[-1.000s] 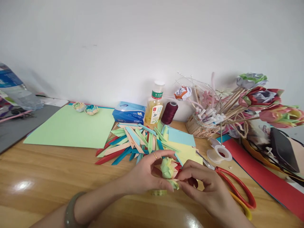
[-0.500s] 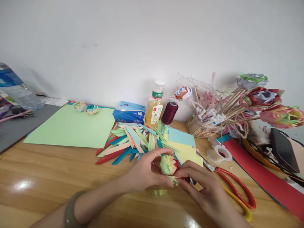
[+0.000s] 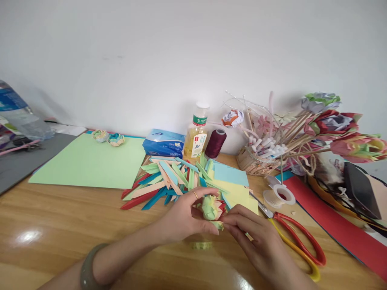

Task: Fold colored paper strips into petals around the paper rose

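Observation:
Between my two hands is a folded paper flower (image 3: 211, 207) in light green, yellow, peach and red. My left hand (image 3: 189, 213) curls round its left side, thumb below and fingers behind, with a ring on one finger. My right hand (image 3: 254, 233) pinches at the flower's lower right edge, near a light green petal (image 3: 218, 225); its fingertips partly hide what they grip. Behind the hands lies a heap of folded paper strips (image 3: 169, 181) in red, blue, green and peach. A small yellow-green paper piece (image 3: 202, 245) rests on the table below the flower.
Red-and-yellow-handled scissors (image 3: 298, 237) lie right of my right hand, beside a white spool (image 3: 278, 196). Further back stand a tissue pack (image 3: 164, 143), a drink bottle (image 3: 197, 131), maroon thread (image 3: 215, 143) and a basket (image 3: 256, 161) of paper flowers. Green paper (image 3: 90, 161) lies left.
The flower has turned and shifted slightly between my hands. My right fingertips have drawn together at its lower edge, while the left hand keeps its hold.

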Demonstrator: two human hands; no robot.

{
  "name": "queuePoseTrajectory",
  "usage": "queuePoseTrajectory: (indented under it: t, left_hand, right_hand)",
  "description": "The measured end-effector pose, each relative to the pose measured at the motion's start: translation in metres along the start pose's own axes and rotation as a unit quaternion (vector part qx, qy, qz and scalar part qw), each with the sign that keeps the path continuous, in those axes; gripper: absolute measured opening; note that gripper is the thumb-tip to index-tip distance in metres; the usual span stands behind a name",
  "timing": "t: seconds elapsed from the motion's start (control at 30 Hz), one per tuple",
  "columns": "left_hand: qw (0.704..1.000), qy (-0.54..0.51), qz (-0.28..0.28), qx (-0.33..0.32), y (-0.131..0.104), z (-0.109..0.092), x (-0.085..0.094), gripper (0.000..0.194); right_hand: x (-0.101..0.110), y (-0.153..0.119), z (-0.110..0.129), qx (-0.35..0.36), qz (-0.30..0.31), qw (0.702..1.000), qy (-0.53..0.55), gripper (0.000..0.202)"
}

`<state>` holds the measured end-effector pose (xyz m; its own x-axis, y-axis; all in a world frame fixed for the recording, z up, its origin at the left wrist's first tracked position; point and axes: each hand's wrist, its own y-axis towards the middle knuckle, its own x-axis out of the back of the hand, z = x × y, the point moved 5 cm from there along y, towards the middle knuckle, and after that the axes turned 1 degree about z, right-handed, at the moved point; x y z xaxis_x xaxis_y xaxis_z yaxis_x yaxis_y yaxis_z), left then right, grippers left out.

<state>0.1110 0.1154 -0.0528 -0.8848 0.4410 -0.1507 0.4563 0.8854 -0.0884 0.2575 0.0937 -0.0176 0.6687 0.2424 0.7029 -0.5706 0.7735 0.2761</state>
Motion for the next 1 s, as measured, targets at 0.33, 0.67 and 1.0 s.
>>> queuePoseTrajectory:
  t: [0.33, 0.67, 1.0]
  left_hand:
    - [0.994, -0.083, 0.043, 0.052, 0.002, 0.012, -0.001, 0.072]
    - [0.989, -0.129, 0.044, 0.060, 0.003, 0.017, -0.006, 0.073]
    - [0.990, -0.126, 0.023, 0.053, 0.005, 0.019, -0.004, 0.066]
  right_hand:
    - [0.002, 0.001, 0.000, -0.005, -0.015, 1.000, 0.012, 0.015]
    - [-0.001, 0.005, -0.005, -0.071, -0.011, 0.996, 0.049, 0.016]
    - [-0.003, 0.004, -0.005, -0.083, 0.015, 0.994, 0.075, 0.017]
